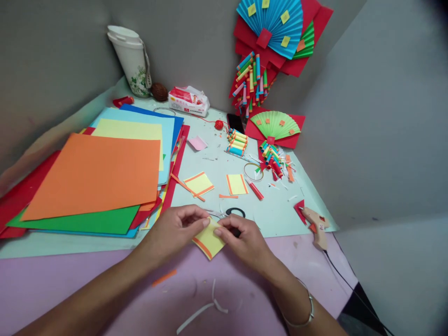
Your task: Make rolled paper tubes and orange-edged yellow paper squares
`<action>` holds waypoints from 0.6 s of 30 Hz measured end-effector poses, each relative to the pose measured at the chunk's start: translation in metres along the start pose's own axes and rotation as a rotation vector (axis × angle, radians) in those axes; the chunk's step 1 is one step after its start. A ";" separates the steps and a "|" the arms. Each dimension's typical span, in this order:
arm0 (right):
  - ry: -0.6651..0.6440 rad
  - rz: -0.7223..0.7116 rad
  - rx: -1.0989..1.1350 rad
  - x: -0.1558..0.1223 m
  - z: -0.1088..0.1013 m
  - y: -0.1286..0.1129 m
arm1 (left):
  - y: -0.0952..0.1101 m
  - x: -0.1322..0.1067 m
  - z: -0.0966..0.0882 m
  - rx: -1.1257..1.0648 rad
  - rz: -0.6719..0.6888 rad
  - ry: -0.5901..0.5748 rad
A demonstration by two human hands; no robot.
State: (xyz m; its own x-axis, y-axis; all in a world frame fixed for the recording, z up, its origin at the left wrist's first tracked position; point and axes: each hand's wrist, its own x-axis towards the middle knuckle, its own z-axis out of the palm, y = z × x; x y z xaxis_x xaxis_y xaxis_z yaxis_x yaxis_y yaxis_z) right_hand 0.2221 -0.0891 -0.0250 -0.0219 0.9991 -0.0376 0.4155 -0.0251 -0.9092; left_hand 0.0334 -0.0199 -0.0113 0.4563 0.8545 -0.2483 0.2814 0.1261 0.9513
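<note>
A small yellow paper square (209,240) with an orange strip along its near edge is held up between my two hands. My left hand (184,226) pinches its upper left part between thumb and fingers. On the right side, the thumb and fingers of my right hand (240,238) grip the same square. Scissors (235,212) with black handles lie just beyond, partly hidden by my hands. Two more yellow squares with orange edges, one on the left (199,183) and one on the right (237,184), lie farther back. Orange strips (187,187) are near them.
Coloured paper sheets (101,177) are stacked at left. A glue gun (317,226) with a cord rests at right. Behind are a white cup (131,63), a tissue pack (189,100), a phone (235,123), rolled paper tubes (237,142) and paper fan decorations (276,126). A red glue stick-like tube (255,190) lies mid-table.
</note>
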 end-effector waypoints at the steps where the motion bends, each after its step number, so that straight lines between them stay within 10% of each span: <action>1: 0.018 0.002 0.011 0.000 -0.001 0.000 | 0.001 0.000 0.001 -0.002 -0.010 0.002; 8: 0.109 -0.064 -0.051 0.001 -0.003 0.001 | 0.001 0.001 0.001 -0.045 -0.056 -0.025; 13: 0.404 -0.461 -0.359 -0.001 0.002 -0.001 | -0.004 0.000 0.005 0.046 -0.008 -0.026; 18: 0.423 -0.668 -0.567 -0.005 0.008 -0.008 | 0.001 -0.007 0.011 0.086 0.068 -0.024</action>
State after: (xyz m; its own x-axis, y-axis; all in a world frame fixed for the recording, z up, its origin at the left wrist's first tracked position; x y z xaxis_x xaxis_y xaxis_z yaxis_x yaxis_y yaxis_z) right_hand 0.2115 -0.0945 -0.0214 -0.1298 0.7342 0.6664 0.8148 0.4620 -0.3502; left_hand 0.0395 -0.0312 -0.0104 0.4964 0.8473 -0.1886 0.3195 0.0236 0.9473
